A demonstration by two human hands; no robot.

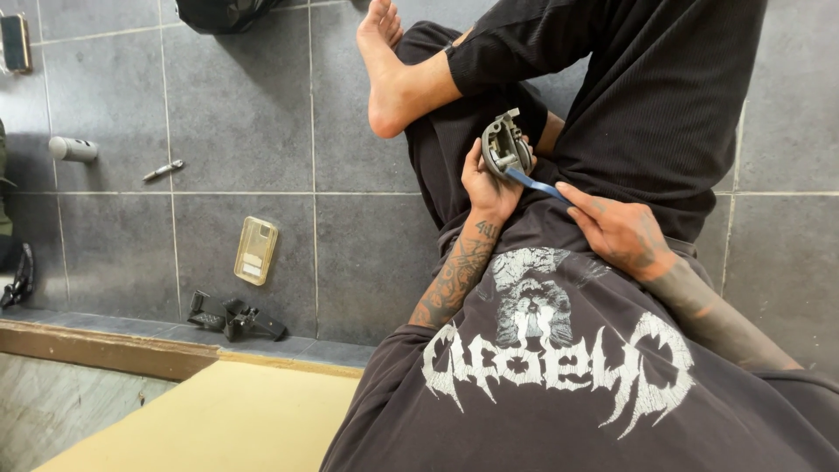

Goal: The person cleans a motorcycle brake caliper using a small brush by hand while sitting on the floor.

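Nearest the head camera is the person's own dark T-shirt with a pale printed graphic, filling the lower right of the view. Beyond it the legs in black trousers are crossed, one bare foot resting on the floor.

Above the lap, the left hand is closed around the underside of a small grey metal mechanical part, fingers wrapped about it so it sits upright in the palm. The right hand is closed on the handle end of a thin blue tool, index finger stretched along it; the tool's far end touches the lower edge of the metal part. Both forearms are tattooed.

The floor is large grey tiles with pale grout lines. On it, well left of the person, lie a clear yellowish rectangular case, a small silvery pen-like piece, a grey cylinder and, near the lower edge of the tiles, a black angular tool. A wooden strip borders the tiles at lower left, with a tan flat surface below it. A dark bag-like shape sits at the top edge.
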